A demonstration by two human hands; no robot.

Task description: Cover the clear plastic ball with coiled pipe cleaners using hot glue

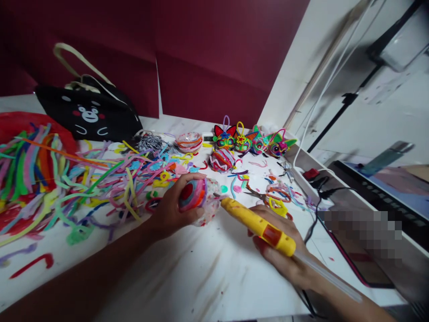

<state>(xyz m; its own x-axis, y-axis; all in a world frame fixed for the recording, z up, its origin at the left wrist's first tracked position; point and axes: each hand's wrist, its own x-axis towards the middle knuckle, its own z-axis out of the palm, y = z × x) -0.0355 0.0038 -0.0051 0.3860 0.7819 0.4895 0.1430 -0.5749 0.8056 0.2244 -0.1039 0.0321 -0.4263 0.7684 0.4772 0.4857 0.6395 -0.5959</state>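
Note:
My left hand [176, 203] is wrapped round a clear speckled plastic ball [209, 214] with coloured pipe cleaners on its left side. In my right hand [279, 239] is a yellow hot glue gun [258, 225], a glue stick trailing from its back end. Its nozzle points left and meets or nearly touches the ball; I cannot tell which. Just beyond lies another ball wrapped in striped pipe cleaners [223, 160]. Orange-handled scissors [259, 194] rest right of the ball, partly behind the glue gun.
Loose pipe cleaners [97, 179] spread over the left of the white table, beside a red bag [63, 129] full of them. Several finished animal-face ornaments [243, 141] stand at the back. A black bag [89, 114] is back left; a phone [362, 255] and cables [317, 210] lie right.

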